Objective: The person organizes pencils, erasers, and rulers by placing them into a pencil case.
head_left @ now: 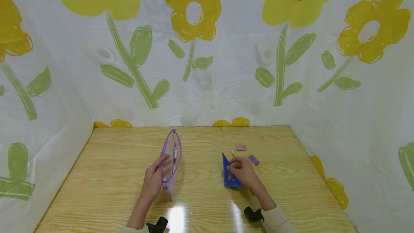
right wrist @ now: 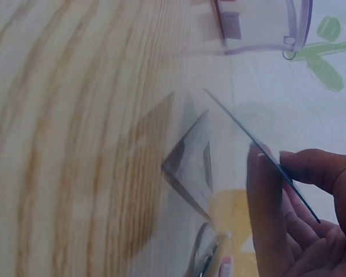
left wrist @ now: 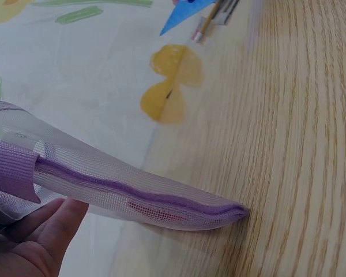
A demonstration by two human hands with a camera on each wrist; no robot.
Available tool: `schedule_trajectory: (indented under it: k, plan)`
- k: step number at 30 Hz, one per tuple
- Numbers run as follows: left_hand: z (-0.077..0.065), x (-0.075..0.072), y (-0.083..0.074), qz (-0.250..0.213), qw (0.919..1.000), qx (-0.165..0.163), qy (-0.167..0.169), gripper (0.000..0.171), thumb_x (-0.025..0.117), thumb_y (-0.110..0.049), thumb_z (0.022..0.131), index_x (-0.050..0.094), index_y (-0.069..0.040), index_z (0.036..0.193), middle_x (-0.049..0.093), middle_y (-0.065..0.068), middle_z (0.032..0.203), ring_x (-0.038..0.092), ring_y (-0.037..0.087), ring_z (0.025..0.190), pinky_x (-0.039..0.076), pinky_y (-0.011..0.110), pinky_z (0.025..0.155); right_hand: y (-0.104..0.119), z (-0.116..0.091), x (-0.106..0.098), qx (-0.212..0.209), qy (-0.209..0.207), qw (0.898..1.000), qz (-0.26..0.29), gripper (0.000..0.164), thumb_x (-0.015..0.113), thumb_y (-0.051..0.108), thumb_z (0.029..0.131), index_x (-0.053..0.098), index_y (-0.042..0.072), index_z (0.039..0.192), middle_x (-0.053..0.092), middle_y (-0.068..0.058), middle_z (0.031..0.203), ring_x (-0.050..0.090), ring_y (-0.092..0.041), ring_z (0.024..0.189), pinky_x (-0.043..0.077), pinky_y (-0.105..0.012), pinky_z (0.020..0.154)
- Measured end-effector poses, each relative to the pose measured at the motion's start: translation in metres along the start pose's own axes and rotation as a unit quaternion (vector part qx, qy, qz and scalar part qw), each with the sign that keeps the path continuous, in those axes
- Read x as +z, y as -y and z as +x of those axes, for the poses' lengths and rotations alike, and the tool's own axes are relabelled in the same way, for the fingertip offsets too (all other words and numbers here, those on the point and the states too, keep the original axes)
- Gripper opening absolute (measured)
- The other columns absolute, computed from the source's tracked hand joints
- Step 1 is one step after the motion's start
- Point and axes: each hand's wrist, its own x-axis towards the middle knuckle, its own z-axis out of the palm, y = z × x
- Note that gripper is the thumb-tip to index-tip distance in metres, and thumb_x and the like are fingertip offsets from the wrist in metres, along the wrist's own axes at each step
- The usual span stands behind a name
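My left hand (head_left: 152,181) holds a see-through mesh pencil case (head_left: 180,150) with purple trim by its left side. The case stands on edge, its mouth gaping upward, and small pale pieces (head_left: 175,154) show inside. In the left wrist view its purple-edged corner (left wrist: 239,211) points toward the table. My right hand (head_left: 244,173) pinches a blue set square (head_left: 226,175) between thumb and fingers, tilted up on edge. Seen edge-on in the right wrist view, the set square (right wrist: 233,118) is held over a clear grey triangle (right wrist: 186,144) lying on the wood.
Beyond my right hand lie a pink eraser (head_left: 240,147) and a purple eraser (head_left: 253,159). A pencil (head_left: 233,152) pokes out behind the set square. Flower-printed cloth (head_left: 207,100) walls the back and sides of the wooden table (head_left: 106,175).
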Motion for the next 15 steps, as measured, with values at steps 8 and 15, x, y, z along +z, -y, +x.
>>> schedule_trajectory:
  k: [8, 15]
  plan:
    - [0.0016, -0.0007, 0.0013, -0.007, 0.9999, -0.009, 0.001, 0.051, 0.021, 0.01, 0.099, 0.037, 0.019, 0.146, 0.04, 0.036, 0.151, 0.045, 0.051, 0.136, 0.052, 0.039, 0.108, 0.0015, -0.0006, -0.0016, -0.006, -0.002, 1.0, 0.013, 0.028, 0.063, 0.004, 0.098, 0.063, -0.01, 0.122, 0.073, -0.013, 0.083, 0.07, -0.019, 0.065, 0.062, -0.028, 0.062]
    - [0.0017, -0.0006, 0.001, -0.011, 0.9997, -0.023, 0.006, 0.051, 0.02, 0.01, 0.099, 0.035, 0.017, 0.148, 0.039, 0.034, 0.153, 0.044, 0.049, 0.138, 0.05, 0.041, 0.11, 0.0051, -0.0014, 0.0016, 0.002, -0.004, 0.999, 0.043, 0.029, 0.063, 0.005, 0.099, 0.062, -0.011, 0.122, 0.073, -0.018, 0.089, 0.071, -0.02, 0.069, 0.063, -0.028, 0.064]
